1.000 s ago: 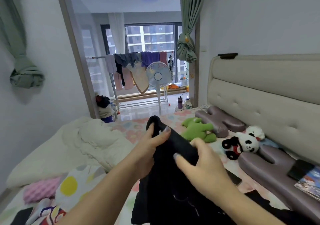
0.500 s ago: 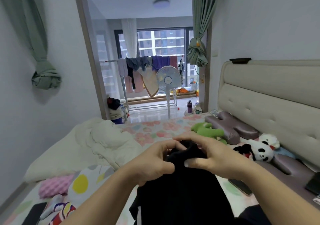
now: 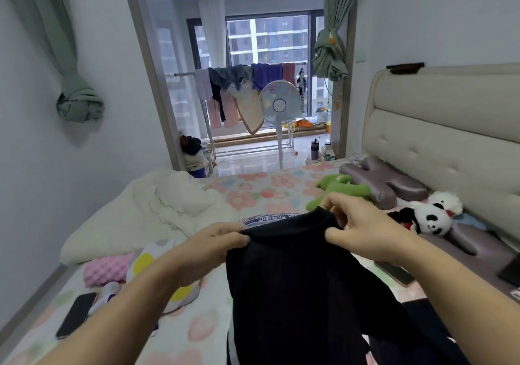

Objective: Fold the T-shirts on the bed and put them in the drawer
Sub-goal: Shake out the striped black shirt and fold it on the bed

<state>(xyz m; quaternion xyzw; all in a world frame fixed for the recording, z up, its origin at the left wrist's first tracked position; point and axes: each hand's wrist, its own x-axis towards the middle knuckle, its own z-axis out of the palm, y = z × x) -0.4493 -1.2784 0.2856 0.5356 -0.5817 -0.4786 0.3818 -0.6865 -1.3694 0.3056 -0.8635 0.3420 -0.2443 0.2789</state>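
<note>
A black T-shirt [image 3: 304, 286] hangs in front of me above the bed [image 3: 261, 193]. Its collar is at the top, with a printed neck band showing inside. My left hand [image 3: 211, 249] pinches the shirt's top edge at the left of the collar. My right hand [image 3: 363, 229] pinches the top edge at the right of the collar. More dark cloth [image 3: 439, 333] lies on the bed at the lower right. No drawer is in view.
A crumpled white duvet [image 3: 157, 210] covers the bed's left. A pink pad [image 3: 105, 269], a dotted cloth [image 3: 149, 260] and a black phone [image 3: 76, 314] lie at lower left. A green plush [image 3: 343, 188], panda plush [image 3: 430, 219], purple pillows [image 3: 385, 181] and headboard [image 3: 439, 145] line the right.
My hands have moved apart along the shirt's top edge, spreading the collar open so the printed neck band shows. The view has tilted slightly downward.
</note>
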